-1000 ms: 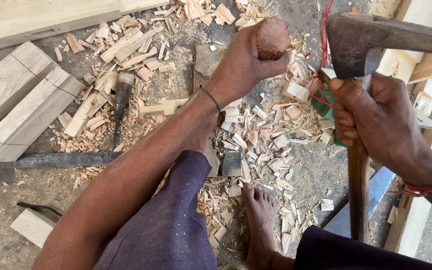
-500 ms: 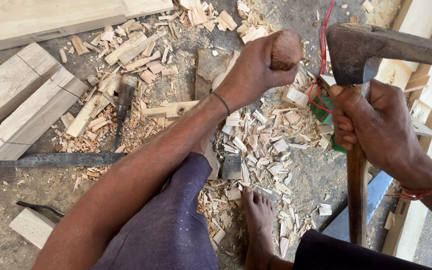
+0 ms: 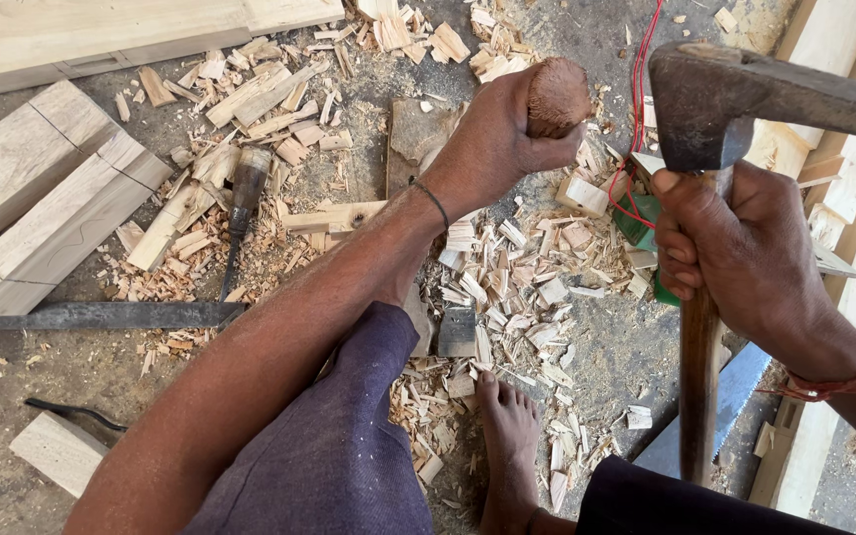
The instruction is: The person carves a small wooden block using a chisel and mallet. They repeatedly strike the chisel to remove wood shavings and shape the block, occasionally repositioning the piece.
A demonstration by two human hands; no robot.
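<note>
Far left: two pale wood blocks [image 3: 47, 213] lie side by side on the dusty floor [image 3: 626, 347], pencil lines across them. A long plank [image 3: 101, 35] runs along the top edge. Below the blocks a flat dark metal bar [image 3: 91, 315] lies level; a small wood offcut [image 3: 56, 451] sits lower left, with a thin dark curved piece [image 3: 71, 411] just beside it. A spare chisel [image 3: 240, 213] with a dark handle lies among the wood chips [image 3: 537, 277], blade pointing down toward the bar.

Centre: left hand [image 3: 492, 139] is wrapped tight round a chisel handle [image 3: 557, 94], the rounded brown butt sticking out above the fist. Thin dark band on the wrist. The chisel's blade is hidden under the hand; can't tell what it touches. A dark flat slab [image 3: 413, 134] lies just left of the hand. A bare foot [image 3: 507, 446] rests on the floor among chips, a small dark metal piece [image 3: 458, 332] just above it.

Right: right hand [image 3: 745, 258] is clamped round the wooden shaft of a hammer [image 3: 715, 109], close under the dark iron head, which is raised, level with the chisel butt and apart from it. Red thread on the wrist. Red string [image 3: 636, 99] and a green object [image 3: 641, 223] lie behind the hand. A saw blade [image 3: 735, 391] lies lower right, by pale planks [image 3: 824, 59].
</note>
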